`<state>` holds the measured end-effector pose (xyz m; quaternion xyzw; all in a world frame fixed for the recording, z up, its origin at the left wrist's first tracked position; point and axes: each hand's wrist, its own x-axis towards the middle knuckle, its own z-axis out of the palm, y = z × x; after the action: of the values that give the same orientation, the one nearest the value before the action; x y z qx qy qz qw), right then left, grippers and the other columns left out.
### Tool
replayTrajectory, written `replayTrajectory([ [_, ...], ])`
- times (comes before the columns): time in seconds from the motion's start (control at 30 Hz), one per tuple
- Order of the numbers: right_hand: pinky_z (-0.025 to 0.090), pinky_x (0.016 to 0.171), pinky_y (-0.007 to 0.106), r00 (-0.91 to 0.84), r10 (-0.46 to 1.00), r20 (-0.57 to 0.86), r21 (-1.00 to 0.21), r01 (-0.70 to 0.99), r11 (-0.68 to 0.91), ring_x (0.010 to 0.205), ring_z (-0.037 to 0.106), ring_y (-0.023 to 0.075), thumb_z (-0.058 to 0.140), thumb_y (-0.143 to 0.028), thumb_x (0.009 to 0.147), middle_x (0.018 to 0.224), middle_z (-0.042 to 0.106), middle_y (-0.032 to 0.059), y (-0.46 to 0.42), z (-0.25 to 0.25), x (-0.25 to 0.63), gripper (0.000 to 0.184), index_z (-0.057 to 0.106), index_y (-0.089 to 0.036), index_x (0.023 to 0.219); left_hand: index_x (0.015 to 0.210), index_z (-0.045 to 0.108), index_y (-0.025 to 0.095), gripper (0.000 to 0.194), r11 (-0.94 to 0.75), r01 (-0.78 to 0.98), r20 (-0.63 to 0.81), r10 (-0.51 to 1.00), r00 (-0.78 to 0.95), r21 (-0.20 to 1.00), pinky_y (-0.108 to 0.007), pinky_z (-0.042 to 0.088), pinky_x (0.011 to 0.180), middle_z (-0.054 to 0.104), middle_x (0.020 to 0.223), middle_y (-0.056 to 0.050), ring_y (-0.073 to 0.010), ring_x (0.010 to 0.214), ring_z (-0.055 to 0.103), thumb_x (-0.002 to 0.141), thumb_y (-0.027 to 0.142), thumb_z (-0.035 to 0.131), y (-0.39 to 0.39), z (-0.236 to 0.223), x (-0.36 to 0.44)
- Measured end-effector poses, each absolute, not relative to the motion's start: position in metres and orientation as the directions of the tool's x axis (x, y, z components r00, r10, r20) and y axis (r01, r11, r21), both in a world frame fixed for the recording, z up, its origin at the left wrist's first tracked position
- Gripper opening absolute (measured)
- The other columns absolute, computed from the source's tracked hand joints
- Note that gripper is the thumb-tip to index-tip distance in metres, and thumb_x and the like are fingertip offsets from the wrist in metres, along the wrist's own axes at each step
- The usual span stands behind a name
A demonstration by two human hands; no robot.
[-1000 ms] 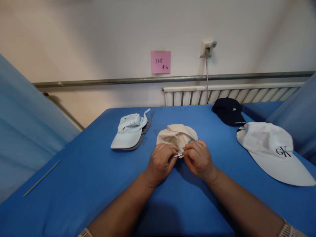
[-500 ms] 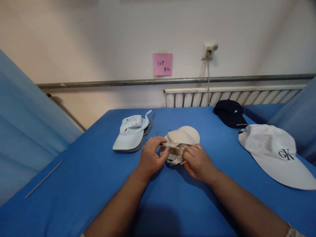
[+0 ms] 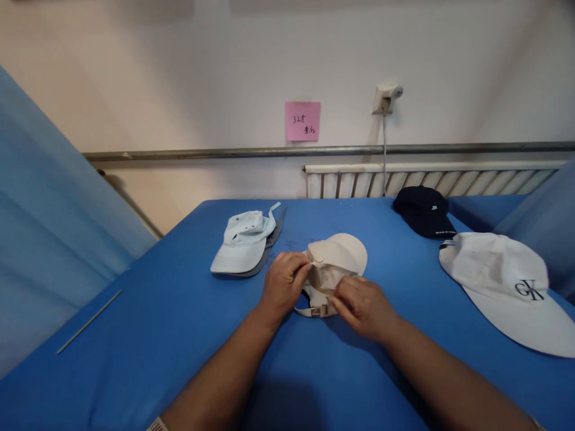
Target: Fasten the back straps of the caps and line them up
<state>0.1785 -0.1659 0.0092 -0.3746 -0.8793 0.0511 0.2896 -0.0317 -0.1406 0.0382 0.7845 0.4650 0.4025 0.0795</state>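
Note:
A beige baseball cap [image 3: 330, 254] lies on the blue-covered table in front of me, its brim pointing away to the upper right. Its back opening and strap with a small buckle face me. My left hand [image 3: 284, 284] pinches the cap's fabric at the left edge, thumb against fingers. On the other side, my right hand [image 3: 366, 305] is closed on the cap near the strap's right end; the fingertips partly hide that edge. Part of the cap's inside shows between the hands.
A pale blue cap [image 3: 242, 242] rests over a grey one at left. At right are a navy cap [image 3: 422, 211] and a large white cap [image 3: 503, 263]. A thin stick [image 3: 88, 321] lies near the left edge. Blue curtains [image 3: 54, 239] flank the table [image 3: 179, 359].
The beige cap's crown has been pulled more open and its strap now hangs toward me. My left fingers have closed on its edge. The view has shifted slightly.

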Motion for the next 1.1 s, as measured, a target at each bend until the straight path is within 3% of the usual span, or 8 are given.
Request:
replayTrajectory([
  [0.17,0.036,0.060,0.029,-0.230,0.854,0.467,-0.424,0.789,0.444,0.066,0.056,0.0179,0.057,-0.048,0.087,0.079,0.060,0.0041,-0.156,0.003,0.181,0.029,0.056,-0.019,0.085,0.084,0.065,0.019,0.015,-0.563,0.592,0.556,0.801,0.220,0.577,-0.032,0.043,0.082,0.069,0.086,-0.003,-0.0177,0.084,0.060,0.092,0.026,0.053,-0.145,0.038,-0.027],
  [0.27,0.036,0.058,0.029,-0.202,0.874,0.441,-0.447,0.795,0.409,0.069,0.058,0.0193,0.058,-0.043,0.086,0.085,0.061,0.0057,-0.152,-0.001,0.179,0.025,0.056,-0.019,0.092,0.083,0.065,0.019,0.014,-0.555,0.522,0.542,0.817,0.197,0.648,-0.029,0.046,0.079,0.068,0.085,-0.004,-0.0172,0.084,0.061,0.090,0.026,0.055,-0.148,0.035,-0.021],
  [0.4,0.037,0.062,0.029,-0.241,0.859,0.451,-0.478,0.748,0.461,0.068,0.057,0.0182,0.046,-0.029,0.092,0.079,0.059,0.0043,-0.148,-0.005,0.180,0.014,0.055,-0.019,0.085,0.081,0.066,0.019,0.013,-0.534,0.476,0.517,0.837,0.181,0.698,-0.027,0.047,0.076,0.067,0.085,-0.004,-0.0166,0.083,0.061,0.088,0.026,0.058,-0.149,0.032,-0.017],
  [0.53,0.038,0.062,0.027,-0.268,0.844,0.464,-0.649,0.546,0.530,0.065,0.053,0.0151,0.050,-0.026,0.090,0.072,0.055,0.0009,-0.146,-0.003,0.185,0.013,0.054,-0.020,0.079,0.079,0.066,0.018,0.014,-0.476,0.529,0.525,0.848,0.065,0.703,-0.027,0.046,0.074,0.066,0.083,-0.003,-0.0161,0.079,0.060,0.087,0.027,0.059,-0.145,0.032,-0.022],
  [0.63,0.037,0.059,0.024,-0.262,0.875,0.407,-0.823,0.311,0.476,0.061,0.048,0.0128,0.055,-0.029,0.087,0.067,0.051,-0.0017,-0.144,-0.004,0.188,0.017,0.054,-0.020,0.073,0.077,0.067,0.018,0.019,-0.421,0.495,0.482,0.876,0.004,0.761,-0.027,0.046,0.073,0.067,0.082,-0.004,-0.0164,0.077,0.060,0.087,0.031,0.059,-0.141,0.031,-0.027],
  [0.83,0.032,0.052,0.022,-0.094,0.962,0.256,-0.966,-0.045,0.253,0.056,0.040,0.0108,0.060,-0.038,0.084,0.061,0.046,-0.0045,-0.136,-0.012,0.191,0.022,0.053,-0.020,0.073,0.106,0.067,0.017,0.032,-0.206,0.312,0.238,0.969,-0.069,0.928,-0.030,0.050,0.076,0.071,0.098,-0.007,-0.0195,0.085,0.065,0.085,0.039,0.057,-0.127,0.022,-0.038],
  [0.97,0.032,0.052,0.022,-0.049,0.975,0.215,-0.972,-0.111,0.208,0.056,0.039,0.0106,0.063,-0.041,0.082,0.061,0.045,-0.0048,-0.133,-0.016,0.193,0.025,0.054,-0.020,0.074,0.098,0.068,0.014,0.034,-0.114,0.346,0.145,0.987,-0.066,0.932,-0.032,0.049,0.080,0.071,0.098,-0.009,-0.0222,0.090,0.065,0.080,0.042,0.062,-0.121,0.014,-0.038],
  [1.1,0.030,0.050,0.022,-0.122,0.965,0.233,-0.973,-0.023,0.232,0.054,0.038,0.0103,0.062,-0.042,0.082,0.059,0.044,-0.0048,-0.134,-0.022,0.190,0.026,0.054,-0.019,0.073,0.091,0.067,0.013,0.040,-0.014,0.217,0.019,1.000,-0.023,0.976,-0.029,0.048,0.070,0.070,0.087,-0.007,-0.0201,0.080,0.063,0.078,0.051,0.062,-0.123,0.007,-0.029],
])
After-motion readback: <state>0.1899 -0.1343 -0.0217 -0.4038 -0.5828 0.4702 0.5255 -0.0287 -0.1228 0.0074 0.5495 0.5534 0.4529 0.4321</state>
